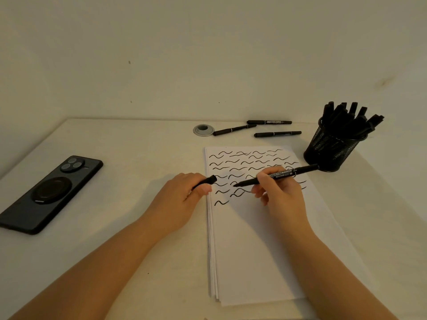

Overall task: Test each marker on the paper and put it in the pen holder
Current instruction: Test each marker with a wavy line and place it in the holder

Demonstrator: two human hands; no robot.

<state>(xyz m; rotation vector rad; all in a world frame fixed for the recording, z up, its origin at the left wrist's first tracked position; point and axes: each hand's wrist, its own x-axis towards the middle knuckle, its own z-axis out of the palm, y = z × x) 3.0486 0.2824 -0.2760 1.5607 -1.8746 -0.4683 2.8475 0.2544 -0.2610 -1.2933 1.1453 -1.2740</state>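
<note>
Marker [275,177]: pinched in right hand [280,192], tip at the paper [251,239], long axis rising right toward the pen holder [332,144].
Cap [209,181]: gripped by left hand [182,197], just left.
Nearer holder: right hand.

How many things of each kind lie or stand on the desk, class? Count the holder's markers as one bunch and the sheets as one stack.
Markers lying loose on the desk: 3
Marker in the right hand: 1
Marker cap in the left hand: 1
Pen holder with its bunch: 1
Paper stack: 1
Phone: 1
Total: 8
</note>
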